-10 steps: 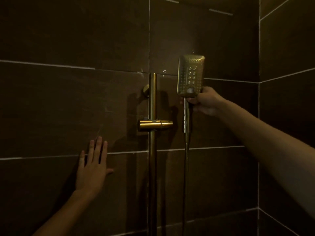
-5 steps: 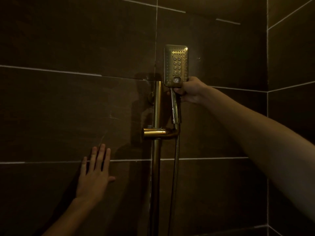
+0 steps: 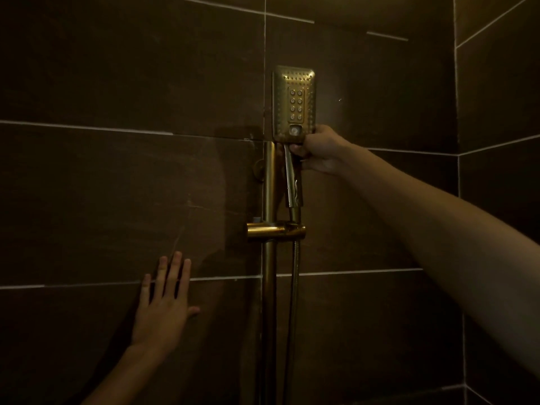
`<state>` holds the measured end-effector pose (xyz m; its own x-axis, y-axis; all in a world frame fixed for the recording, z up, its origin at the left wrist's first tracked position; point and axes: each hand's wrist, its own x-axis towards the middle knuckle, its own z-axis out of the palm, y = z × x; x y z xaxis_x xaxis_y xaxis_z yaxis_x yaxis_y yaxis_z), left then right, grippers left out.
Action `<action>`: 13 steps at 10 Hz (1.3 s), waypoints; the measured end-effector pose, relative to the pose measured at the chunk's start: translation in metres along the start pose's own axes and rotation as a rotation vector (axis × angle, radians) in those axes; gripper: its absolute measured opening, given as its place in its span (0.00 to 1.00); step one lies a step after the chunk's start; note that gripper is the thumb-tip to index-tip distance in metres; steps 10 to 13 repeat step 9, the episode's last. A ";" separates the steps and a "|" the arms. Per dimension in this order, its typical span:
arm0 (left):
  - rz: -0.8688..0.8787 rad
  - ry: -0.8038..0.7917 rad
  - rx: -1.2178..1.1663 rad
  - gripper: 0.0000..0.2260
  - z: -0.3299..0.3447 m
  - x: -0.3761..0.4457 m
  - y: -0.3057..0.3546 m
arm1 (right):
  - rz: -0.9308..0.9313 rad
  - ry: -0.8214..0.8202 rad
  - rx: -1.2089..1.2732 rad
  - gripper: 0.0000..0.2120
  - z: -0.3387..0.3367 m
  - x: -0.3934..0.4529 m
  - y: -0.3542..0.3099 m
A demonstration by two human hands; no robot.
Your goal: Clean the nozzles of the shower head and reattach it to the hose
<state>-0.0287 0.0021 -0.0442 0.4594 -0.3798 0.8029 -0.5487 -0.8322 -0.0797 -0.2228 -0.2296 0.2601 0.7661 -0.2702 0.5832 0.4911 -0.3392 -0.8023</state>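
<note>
The shower head (image 3: 294, 103) stood upright just right of the top of the gold riser rail (image 3: 269, 258), its rectangular nozzle face turned toward the camera. Its handle ran straight down into the holder (image 3: 276, 231) clamped on the rail, with the lower end seated in the holder's right-hand socket. Half a second before, the handle had been tilted with its tip only at the socket, and a second before that the whole piece had hung clear to the right of the rail, well apart from the holder. The hose (image 3: 293, 317) dropped from under the holder, close along the right side of the rail, and went out of view at the bottom.

The right hand (image 3: 318, 149) gripped the neck where the head met the handle, fingers curled round it, just right of the rail's top. It had travelled leftward toward the rail across the three moments.

The left hand (image 3: 163, 302) lay flat on the dark tiled wall (image 3: 117, 185), left of the rail and below the holder's level, fingers straight and slightly spread, thumb out toward the rail. It had kept that same spot on the wall throughout, across a pale grout line.
</note>
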 end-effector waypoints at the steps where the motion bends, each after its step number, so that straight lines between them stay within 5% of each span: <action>1: 0.015 0.005 -0.011 0.53 -0.001 0.000 0.000 | 0.010 0.009 0.006 0.16 -0.003 -0.005 0.008; 5: 0.040 0.055 -0.073 0.55 0.000 0.000 -0.003 | 0.027 0.036 0.126 0.12 -0.009 -0.019 0.035; 8: -0.034 -0.296 -0.008 0.50 -0.027 0.004 -0.006 | 0.128 0.161 -0.173 0.05 0.004 -0.045 0.029; 9: -0.035 -0.460 -0.093 0.47 -0.054 0.013 -0.003 | 0.196 0.221 -0.474 0.11 0.004 -0.058 0.030; 13: -0.035 -0.460 -0.093 0.47 -0.054 0.013 -0.003 | 0.196 0.221 -0.474 0.11 0.004 -0.058 0.030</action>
